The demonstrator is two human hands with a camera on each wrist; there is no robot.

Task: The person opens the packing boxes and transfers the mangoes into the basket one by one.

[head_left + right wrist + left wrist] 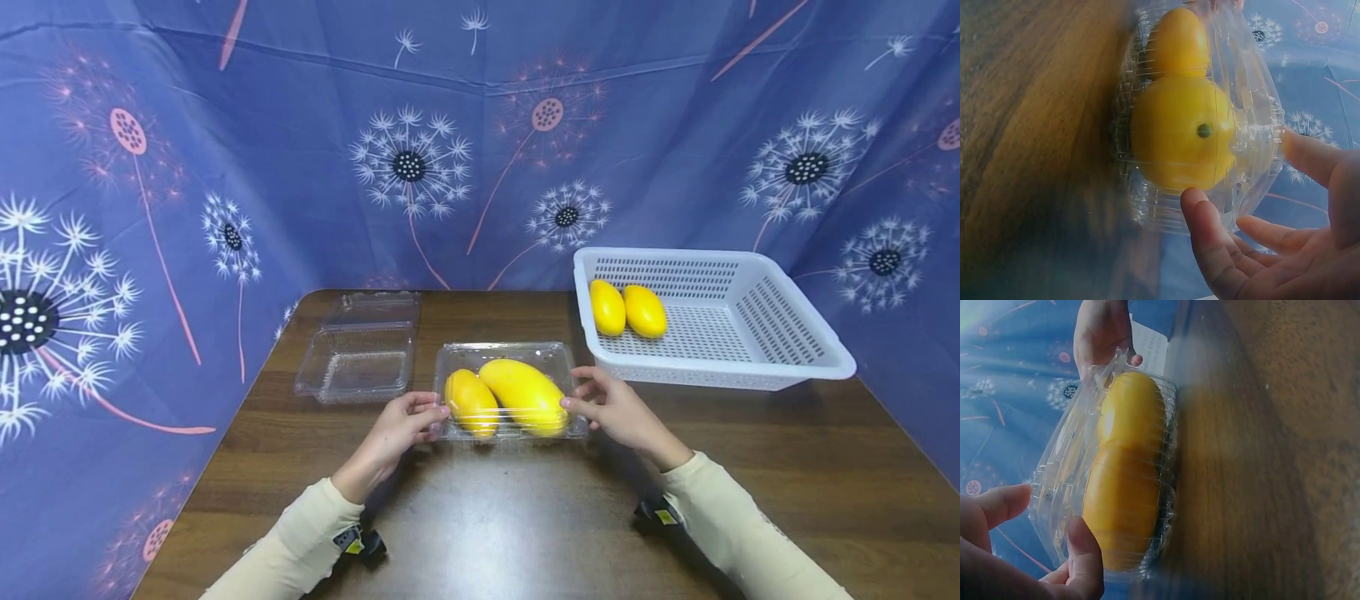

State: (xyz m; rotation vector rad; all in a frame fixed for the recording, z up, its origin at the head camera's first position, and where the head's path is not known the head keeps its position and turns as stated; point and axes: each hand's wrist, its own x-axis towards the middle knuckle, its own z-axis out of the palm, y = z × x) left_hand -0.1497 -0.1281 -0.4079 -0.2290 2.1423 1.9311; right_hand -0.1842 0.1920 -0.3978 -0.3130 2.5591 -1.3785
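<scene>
A clear plastic clamshell box (pixel 512 350) with its lid over two yellow mangoes is at the middle of the table. The smaller mango (pixel 471 400) lies at the left; the larger mango (pixel 525 392) lies slanted at the right. My left hand (pixel 396 429) grips the box's left end, thumb near the front corner and fingers along the side. At the opposite end my right hand (pixel 618 412) holds the box, its thumb by the larger mango. In the right wrist view, the dark stem spot of that mango (pixel 1179 150) shows through the plastic.
Behind and left of the box, an open clear clamshell (pixel 360 358) lies on the wooden table (pixel 480 517). A white slotted basket (pixel 720 371) stands at the back right with two mangoes (pixel 645 312) inside. A patterned blue cloth (pixel 300 150) hangs behind the table.
</scene>
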